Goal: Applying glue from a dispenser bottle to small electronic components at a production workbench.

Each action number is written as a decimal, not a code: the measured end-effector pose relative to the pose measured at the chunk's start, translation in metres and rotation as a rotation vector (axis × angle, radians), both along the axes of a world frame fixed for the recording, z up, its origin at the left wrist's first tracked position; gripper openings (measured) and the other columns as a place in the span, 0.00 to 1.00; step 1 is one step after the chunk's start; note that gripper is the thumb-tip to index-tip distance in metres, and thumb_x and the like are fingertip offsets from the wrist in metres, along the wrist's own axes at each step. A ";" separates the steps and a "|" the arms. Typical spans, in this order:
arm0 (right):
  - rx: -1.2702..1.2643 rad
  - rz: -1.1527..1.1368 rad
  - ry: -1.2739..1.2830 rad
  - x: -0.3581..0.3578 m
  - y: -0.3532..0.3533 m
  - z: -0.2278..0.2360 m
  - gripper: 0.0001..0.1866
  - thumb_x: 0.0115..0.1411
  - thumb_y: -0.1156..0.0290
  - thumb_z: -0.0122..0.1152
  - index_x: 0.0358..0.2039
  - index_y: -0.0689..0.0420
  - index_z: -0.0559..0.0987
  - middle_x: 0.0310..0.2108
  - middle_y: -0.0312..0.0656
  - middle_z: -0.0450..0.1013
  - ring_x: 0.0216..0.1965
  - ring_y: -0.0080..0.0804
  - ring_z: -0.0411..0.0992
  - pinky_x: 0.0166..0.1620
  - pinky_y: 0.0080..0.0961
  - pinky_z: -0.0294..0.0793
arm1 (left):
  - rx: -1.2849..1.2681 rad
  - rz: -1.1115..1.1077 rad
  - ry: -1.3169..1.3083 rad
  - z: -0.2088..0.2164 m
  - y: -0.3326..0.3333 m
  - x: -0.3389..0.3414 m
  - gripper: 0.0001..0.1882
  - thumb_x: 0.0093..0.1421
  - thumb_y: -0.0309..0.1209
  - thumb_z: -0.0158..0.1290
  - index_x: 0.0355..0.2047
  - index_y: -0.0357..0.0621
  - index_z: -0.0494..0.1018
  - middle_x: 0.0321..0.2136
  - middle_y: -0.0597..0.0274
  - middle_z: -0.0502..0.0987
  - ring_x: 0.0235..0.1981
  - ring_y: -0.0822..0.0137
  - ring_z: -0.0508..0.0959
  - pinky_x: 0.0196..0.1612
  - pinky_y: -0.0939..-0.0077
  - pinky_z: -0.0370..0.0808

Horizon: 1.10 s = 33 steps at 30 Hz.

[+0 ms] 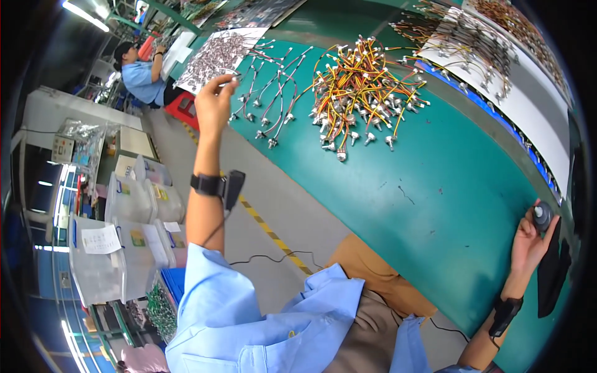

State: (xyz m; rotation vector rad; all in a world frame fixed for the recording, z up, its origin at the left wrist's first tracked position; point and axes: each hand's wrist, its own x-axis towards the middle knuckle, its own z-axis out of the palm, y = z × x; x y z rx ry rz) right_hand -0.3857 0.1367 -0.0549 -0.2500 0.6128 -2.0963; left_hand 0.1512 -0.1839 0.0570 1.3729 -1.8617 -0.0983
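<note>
My left hand (214,105) is raised over the far left edge of the green table, fingers pinched together. A tiny pale spot shows at its fingertips, too small to name. Close by are a white sheet (254,38) covered with small metal parts (217,56) and a loose row of dark-wired potentiometers (280,99). At the far right my right hand (528,245) is closed around a small dark round bottle (543,217) with a white tip. Between the hands lies a heap of potentiometers (360,87) with red, yellow and black wires and white connectors.
The green table (423,205) runs diagonally. A raised white board (528,112) with more wired parts stands along its far right side. A black cloth-like thing (553,280) lies by my right hand. Left are clear plastic bins (99,261), a red stool (184,109) and a seated person (143,78).
</note>
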 end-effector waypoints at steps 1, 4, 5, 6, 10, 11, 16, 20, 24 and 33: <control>0.001 0.005 0.000 0.000 -0.001 0.000 0.20 0.60 0.63 0.47 0.43 0.68 0.64 0.42 0.51 0.65 0.23 0.23 0.53 0.24 0.17 0.55 | 0.080 0.020 0.035 0.001 -0.015 0.014 0.12 0.50 0.28 0.54 0.37 0.39 0.73 0.25 0.64 0.76 0.24 0.76 0.73 0.29 0.85 0.69; 0.029 -0.023 0.031 -0.002 -0.001 -0.001 0.20 0.60 0.61 0.47 0.42 0.68 0.64 0.42 0.48 0.66 0.23 0.23 0.52 0.23 0.16 0.55 | 0.195 0.009 0.209 -0.009 -0.036 0.026 0.14 0.51 0.30 0.55 0.38 0.38 0.73 0.26 0.63 0.76 0.25 0.75 0.74 0.29 0.84 0.70; 0.031 -0.024 0.030 -0.002 0.000 -0.002 0.20 0.60 0.61 0.47 0.42 0.68 0.64 0.42 0.48 0.66 0.23 0.23 0.52 0.23 0.16 0.55 | 0.226 -0.020 0.347 -0.012 -0.039 0.027 0.15 0.51 0.30 0.55 0.39 0.37 0.72 0.27 0.63 0.76 0.25 0.74 0.74 0.30 0.84 0.70; 0.032 -0.026 0.023 -0.003 0.001 -0.002 0.21 0.60 0.61 0.47 0.42 0.68 0.64 0.42 0.48 0.66 0.23 0.22 0.52 0.23 0.16 0.55 | 0.258 -0.051 0.488 -0.013 -0.043 0.025 0.15 0.51 0.30 0.55 0.39 0.37 0.72 0.27 0.63 0.76 0.26 0.73 0.74 0.30 0.83 0.70; 0.033 -0.025 0.011 -0.004 0.003 -0.002 0.21 0.60 0.61 0.47 0.42 0.69 0.63 0.43 0.48 0.65 0.23 0.22 0.52 0.24 0.16 0.55 | 0.253 -0.115 0.554 -0.017 -0.052 0.024 0.15 0.52 0.29 0.54 0.39 0.35 0.71 0.30 0.64 0.76 0.27 0.71 0.75 0.30 0.82 0.71; 0.033 -0.022 0.013 -0.004 0.003 -0.002 0.21 0.60 0.61 0.47 0.42 0.69 0.63 0.43 0.48 0.65 0.23 0.22 0.52 0.24 0.16 0.55 | 0.253 -0.116 0.553 -0.016 -0.053 0.025 0.15 0.52 0.29 0.54 0.39 0.35 0.71 0.30 0.64 0.76 0.27 0.71 0.75 0.30 0.82 0.71; 0.037 -0.015 0.027 -0.003 0.000 -0.001 0.21 0.60 0.61 0.47 0.43 0.68 0.62 0.43 0.48 0.65 0.23 0.22 0.52 0.24 0.16 0.55 | 0.201 0.024 0.288 -0.010 -0.068 0.042 0.13 0.50 0.31 0.55 0.36 0.40 0.74 0.30 0.60 0.76 0.28 0.70 0.75 0.31 0.78 0.72; 0.030 -0.007 0.023 -0.003 0.000 -0.002 0.21 0.60 0.63 0.47 0.44 0.69 0.62 0.43 0.49 0.64 0.23 0.24 0.53 0.24 0.17 0.55 | 0.066 0.242 -0.231 -0.013 -0.076 0.049 0.11 0.48 0.31 0.54 0.33 0.43 0.75 0.29 0.57 0.75 0.27 0.63 0.76 0.31 0.73 0.72; 0.077 -0.053 0.028 0.002 -0.001 0.002 0.21 0.60 0.62 0.47 0.45 0.69 0.62 0.43 0.49 0.65 0.24 0.24 0.53 0.24 0.17 0.56 | -0.155 0.428 -0.659 -0.019 -0.077 0.039 0.08 0.46 0.28 0.51 0.28 0.44 0.75 0.26 0.57 0.74 0.27 0.56 0.76 0.31 0.66 0.72; 0.101 -0.059 0.049 0.000 -0.001 0.000 0.21 0.61 0.61 0.47 0.43 0.68 0.62 0.44 0.49 0.65 0.23 0.23 0.52 0.24 0.16 0.55 | -0.309 0.558 -0.943 -0.046 -0.091 0.042 0.07 0.43 0.25 0.49 0.26 0.44 0.71 0.29 0.60 0.71 0.33 0.60 0.73 0.36 0.63 0.67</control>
